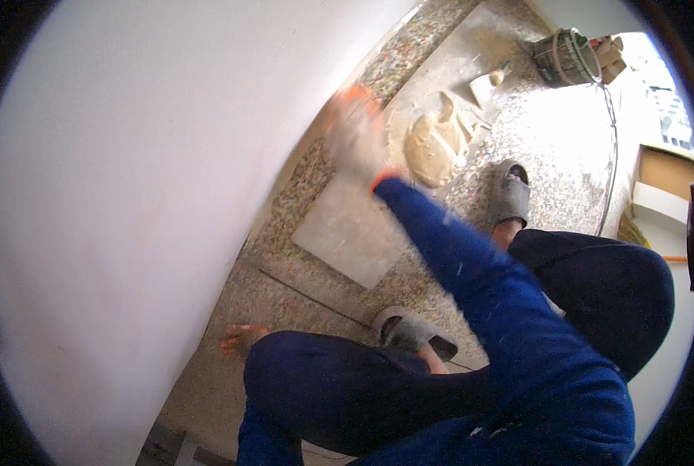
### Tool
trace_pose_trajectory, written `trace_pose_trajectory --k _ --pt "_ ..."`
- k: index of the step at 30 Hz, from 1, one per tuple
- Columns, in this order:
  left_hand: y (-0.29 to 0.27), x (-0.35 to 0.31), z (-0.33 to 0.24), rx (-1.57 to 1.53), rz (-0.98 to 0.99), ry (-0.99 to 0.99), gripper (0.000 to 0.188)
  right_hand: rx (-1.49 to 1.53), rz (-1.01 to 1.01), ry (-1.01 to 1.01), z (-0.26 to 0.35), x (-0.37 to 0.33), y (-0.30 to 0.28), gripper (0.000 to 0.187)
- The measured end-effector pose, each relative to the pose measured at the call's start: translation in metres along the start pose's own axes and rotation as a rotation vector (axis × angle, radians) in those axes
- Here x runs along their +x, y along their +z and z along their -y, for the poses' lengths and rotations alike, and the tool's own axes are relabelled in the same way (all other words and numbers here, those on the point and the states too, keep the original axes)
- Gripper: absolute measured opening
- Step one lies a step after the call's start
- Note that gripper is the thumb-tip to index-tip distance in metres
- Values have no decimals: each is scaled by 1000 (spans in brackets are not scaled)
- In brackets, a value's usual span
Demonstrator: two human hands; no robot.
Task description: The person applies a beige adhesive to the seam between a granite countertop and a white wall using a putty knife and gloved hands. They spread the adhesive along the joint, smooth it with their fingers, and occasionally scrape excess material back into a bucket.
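Observation:
My right hand (356,136), in a pale glove with orange parts, is stretched out at the foot of the white wall (153,155). Motion smears its fingers, so whatever they hold, if anything, cannot be made out. Just right of it, a heap of cream-coloured wet paste (432,147) lies on a flat board (417,78). Beyond the left knee, my left hand (242,340) shows in part near the floor by the wall, its orange-tipped fingers apart and nothing visible in them.
A putty knife (484,87) lies on the board beyond the paste. Farther back stands a smeared dark bucket (568,58). A square slab (351,233) lies between the wall and my sandalled feet (409,330). A dark cable (613,155) runs along the right; a broom head (631,233) is beside it.

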State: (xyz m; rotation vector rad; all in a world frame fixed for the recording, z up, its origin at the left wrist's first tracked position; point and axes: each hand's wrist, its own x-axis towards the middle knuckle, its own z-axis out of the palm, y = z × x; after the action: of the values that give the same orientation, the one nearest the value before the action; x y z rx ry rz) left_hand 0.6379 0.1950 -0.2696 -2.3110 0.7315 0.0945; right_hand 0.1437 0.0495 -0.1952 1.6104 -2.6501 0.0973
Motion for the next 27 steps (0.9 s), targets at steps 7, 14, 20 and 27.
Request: trace_pose_trajectory --k 7,14,20,27 --pt "44 26 9 9 -81 -20 75 -5 -35 180 -33 75 17 63" --pt "-10 -7 -2 184 135 43 81 138 431 -79 170 -125 -16 74" --pt "-20 -8 6 115 131 64 82 383 656 -156 231 -176 -46 75" --pt "-7 -6 7 -221 53 -63 78 466 533 -105 185 -154 -70 71"
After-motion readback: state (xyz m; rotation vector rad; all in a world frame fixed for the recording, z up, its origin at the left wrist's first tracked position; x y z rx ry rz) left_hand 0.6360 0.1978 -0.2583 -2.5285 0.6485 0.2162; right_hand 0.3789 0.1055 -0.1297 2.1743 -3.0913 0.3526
